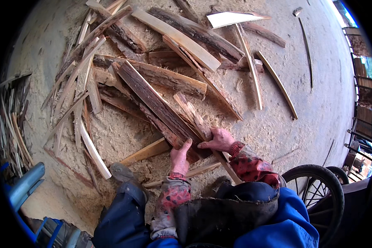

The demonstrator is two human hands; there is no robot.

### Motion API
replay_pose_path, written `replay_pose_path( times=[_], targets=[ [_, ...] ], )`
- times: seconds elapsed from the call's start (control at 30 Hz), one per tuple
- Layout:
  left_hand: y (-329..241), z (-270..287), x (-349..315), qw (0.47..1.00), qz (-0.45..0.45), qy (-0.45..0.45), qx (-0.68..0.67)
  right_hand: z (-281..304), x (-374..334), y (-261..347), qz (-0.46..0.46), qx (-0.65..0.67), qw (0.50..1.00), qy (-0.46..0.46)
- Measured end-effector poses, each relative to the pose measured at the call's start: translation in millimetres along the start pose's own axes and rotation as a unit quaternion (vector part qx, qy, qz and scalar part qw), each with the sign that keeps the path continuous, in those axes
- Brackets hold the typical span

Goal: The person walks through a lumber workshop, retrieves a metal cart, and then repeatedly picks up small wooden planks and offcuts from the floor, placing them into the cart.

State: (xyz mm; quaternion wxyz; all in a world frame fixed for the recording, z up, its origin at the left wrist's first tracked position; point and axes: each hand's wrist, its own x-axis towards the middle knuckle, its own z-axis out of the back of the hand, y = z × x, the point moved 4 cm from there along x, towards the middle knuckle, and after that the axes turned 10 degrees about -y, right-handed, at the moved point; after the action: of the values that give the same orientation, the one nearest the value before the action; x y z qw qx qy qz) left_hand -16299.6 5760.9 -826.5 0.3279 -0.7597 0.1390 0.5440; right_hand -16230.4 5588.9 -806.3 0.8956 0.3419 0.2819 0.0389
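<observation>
My left hand [180, 159] is closed round the near end of a long slab of wood with dark bark [153, 101], its thumb up on the bark. My right hand [219, 139] grips the other side of the same end, thumb across the top and fingers hidden underneath. The slab points away to the far left, over other pieces. A narrower strip of wood [192, 113] lies along its right side and passes by my right hand; whether I hold it too, I cannot tell. Another reddish bark strip [163, 130] runs along the slab's left edge, against my left hand.
Bark-edged offcuts [177, 80] and thin strips [84, 78] lie heaped ahead and left, on sawdust [115, 136]. A pale board [180, 37] lies farther off. At right stands a spoked wheel [318, 194]; at lower left, a blue metal frame [29, 186]. A boot [122, 171] is near the offcuts.
</observation>
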Motion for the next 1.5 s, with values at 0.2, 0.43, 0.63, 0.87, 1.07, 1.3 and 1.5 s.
replay_pose_path(
  times=[0.2, 0.43, 0.63, 0.87, 1.07, 1.3, 1.5],
  targets=[
    [5.3, -4.7, 4.1, 0.997, -0.058, -0.035, 0.045, 0.0, -2.6, 1.1, -0.027, -0.002, 1.0, -0.013],
    [2.9, -4.5, -5.1, 0.999, -0.035, -0.014, 0.034, 1.8, -8.4, 11.6, -0.073, 0.137, 0.985, 0.076],
    [-10.8, 1.3, -15.2, 0.999, -0.044, -0.008, 0.031, 10.9, -13.9, 43.8, -0.152, 0.079, 0.974, 0.147],
    [-26.8, 1.3, -59.1, 0.996, -0.022, -0.074, -0.046, 21.8, -29.4, 63.5, -0.117, 0.089, 0.976, 0.163],
    [-56.4, -12.0, -96.8, 0.996, 0.009, -0.084, -0.042, 53.0, -40.0, 108.9, -0.132, 0.152, 0.971, 0.13],
    [-102.8, -45.7, -146.4, 0.996, 0.033, -0.077, -0.032, 115.4, -29.8, 172.5, -0.117, 0.087, 0.972, 0.182],
    [-130.7, -65.1, -189.7, 0.997, 0.043, -0.062, -0.033, 176.4, -40.3, 236.6, -0.114, 0.026, 0.983, 0.144]
  ],
)
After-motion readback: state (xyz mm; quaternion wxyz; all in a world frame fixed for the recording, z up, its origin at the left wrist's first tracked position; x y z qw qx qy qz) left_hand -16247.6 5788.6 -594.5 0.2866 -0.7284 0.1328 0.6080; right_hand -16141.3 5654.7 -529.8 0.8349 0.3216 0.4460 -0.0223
